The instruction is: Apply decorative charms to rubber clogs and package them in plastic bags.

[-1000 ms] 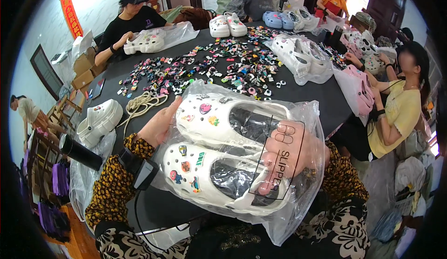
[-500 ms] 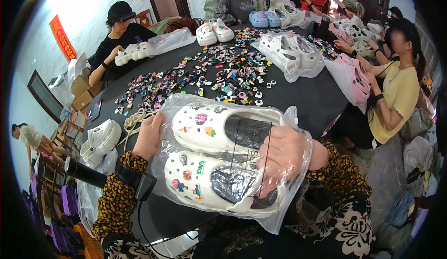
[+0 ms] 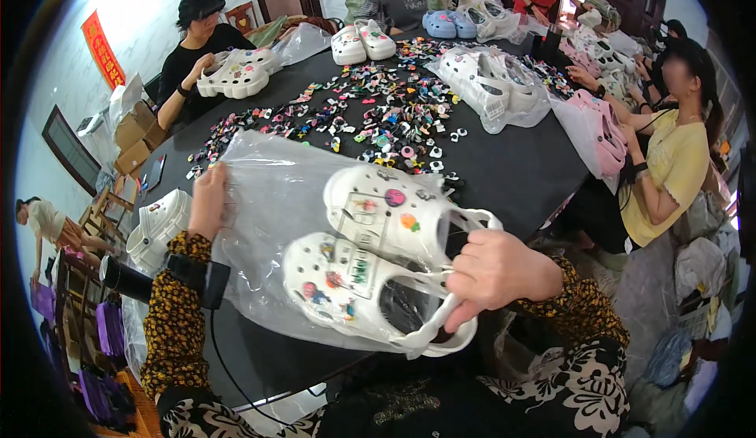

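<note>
A pair of white clogs (image 3: pixel 358 202) studded with colourful charms lies partly inside a clear plastic bag (image 3: pixel 260 178) in front of me. My left hand (image 3: pixel 208 202) is closed on the bag's left edge. At the heel end, my right hand (image 3: pixel 498 277) grips the clogs by their back straps, outside the plastic. Their toes point left, still under the film, while the heels stick out of the bag's right end. Another white clog (image 3: pixel 159 229) rests beside my left forearm.
Many loose charms (image 3: pixel 386 123) are strewn over the black table (image 3: pixel 520 162). Beyond them stand white clogs (image 3: pixel 362 42), a blue pair (image 3: pixel 449 25) and bagged white clogs (image 3: pixel 492 84). Several people sit around; one at the right holds pink clogs (image 3: pixel 602 135). A black cylinder (image 3: pixel 126 279) is at left.
My right hand, earlier inside the bag, is now outside it with the heel straps, and the heels have come out. My left hand has moved left, stretching the bag.
</note>
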